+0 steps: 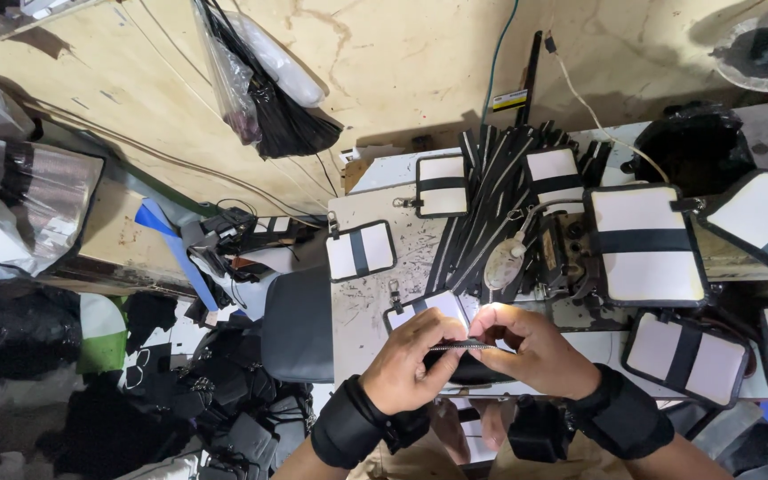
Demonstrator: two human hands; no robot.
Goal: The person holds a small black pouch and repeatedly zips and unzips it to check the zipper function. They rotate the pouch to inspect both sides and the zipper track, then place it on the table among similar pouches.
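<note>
**Zipper strip pinched over a pouch at the bench edge**

A short zipper strip (460, 347) is stretched taut between the left hand (411, 360) and right hand (526, 348), both pinched shut on its ends. It is held just above a white-and-black pouch (428, 308) at the near edge of the bench (362, 302), apparently for alignment. Finished pouches (646, 244) are laid aside, clear of the hands.

Smack in the middle: worn white sewing table (362, 307), everything else placed off it. On its left part, small black-trimmed white pouch (360, 250). Toward its far edge, pile of black straps (491, 178). Over its right side, larger black-banded white pouch (646, 244). Off its left edge, heap of black fabric pieces (215, 391) down on the floor.
</note>
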